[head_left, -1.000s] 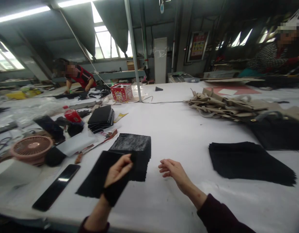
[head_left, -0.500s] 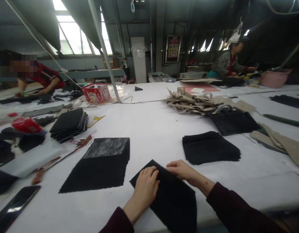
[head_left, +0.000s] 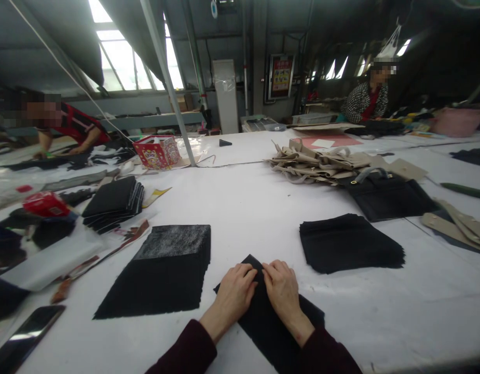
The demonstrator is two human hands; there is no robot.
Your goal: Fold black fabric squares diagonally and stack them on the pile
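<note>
A black fabric piece lies at an angle on the white table right in front of me. My left hand presses on its upper left part, fingers curled and closed at the cloth. Close beside it, my right hand has its fingers bent onto the same piece near the top corner, fingertips pinching there. Left of my hands is a stack of black fabric pieces with a grey speckled strip along its top. To the right sits another black fabric stack with uneven edges.
At left are a folded black stack, a phone, plastic sheeting and scraps. Beige fabric parts and a black bag panel with a handle lie back right. A metal pole rises by a red box. Two people work farther off.
My right hand has moved left and inward along the fabric's upper edge, coming close to my left hand. My left hand stays on the piece. The view has shifted slightly.
</note>
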